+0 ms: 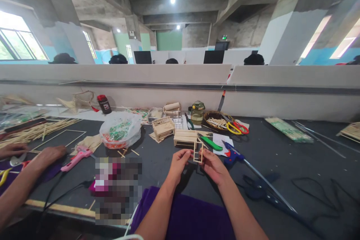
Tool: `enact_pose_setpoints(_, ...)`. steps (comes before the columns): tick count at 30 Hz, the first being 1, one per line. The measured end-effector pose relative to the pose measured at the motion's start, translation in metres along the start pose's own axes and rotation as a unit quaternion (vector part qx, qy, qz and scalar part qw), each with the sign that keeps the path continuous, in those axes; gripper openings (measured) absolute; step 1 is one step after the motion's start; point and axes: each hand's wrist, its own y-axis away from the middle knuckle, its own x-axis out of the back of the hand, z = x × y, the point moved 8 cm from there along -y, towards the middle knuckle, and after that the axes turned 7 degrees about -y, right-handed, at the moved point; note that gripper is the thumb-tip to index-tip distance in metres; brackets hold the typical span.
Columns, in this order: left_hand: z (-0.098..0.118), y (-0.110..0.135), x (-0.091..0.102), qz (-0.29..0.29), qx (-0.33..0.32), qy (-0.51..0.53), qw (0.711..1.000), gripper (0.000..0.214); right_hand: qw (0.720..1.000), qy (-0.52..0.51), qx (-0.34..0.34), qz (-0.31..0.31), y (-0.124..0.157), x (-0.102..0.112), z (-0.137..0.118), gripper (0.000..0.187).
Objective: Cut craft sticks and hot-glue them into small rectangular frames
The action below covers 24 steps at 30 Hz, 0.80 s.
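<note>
Between my two hands, above the dark table, is a small ladder-like frame of thin wooden sticks (198, 153). My left hand (180, 162) pinches its left side with thumb and fingertips. On the opposite side, my right hand (212, 165) grips it with closed fingers. Just behind the frame stands a small bench-like stick model (185, 137). A green-handled cutter (210, 143) lies beside it on white paper. Close to my right hand is a blue glue gun (233, 153) with a clear glue stick (268, 185) trailing from it. Purple cloth (201, 217) lies under my forearms.
At left, a co-worker's hand (52, 155) rests near a pink glue gun (77, 158). Farther back are a plastic bag (120, 131), another stick model (163, 127), a green jar (197, 112), a basket (209, 122) and yellow-red scissors (237, 127). A white partition (140, 99) borders the table.
</note>
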Motion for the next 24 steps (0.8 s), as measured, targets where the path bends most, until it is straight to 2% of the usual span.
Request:
enact_pose_setpoints(7, -0.011, 0.001, 0.002, -0.010, 0.061, 0.080, 0.995, 0.037, 0.998, -0.041, -0.043, 0.005, 0.003, 0.000, 0.012, 0.025)
enact_pose_setpoints(13, -0.014, 0.001, 0.001, -0.024, 0.069, 0.073, 0.995, 0.040, 0.998, -0.038, -0.052, 0.014, 0.003, 0.000, 0.014, 0.024)
enact_pose_setpoints(24, -0.008, 0.005, 0.001, -0.012, 0.069, 0.054, 0.996, 0.041, 0.998, -0.007, -0.045, 0.034, 0.004, 0.001, 0.015, 0.025)
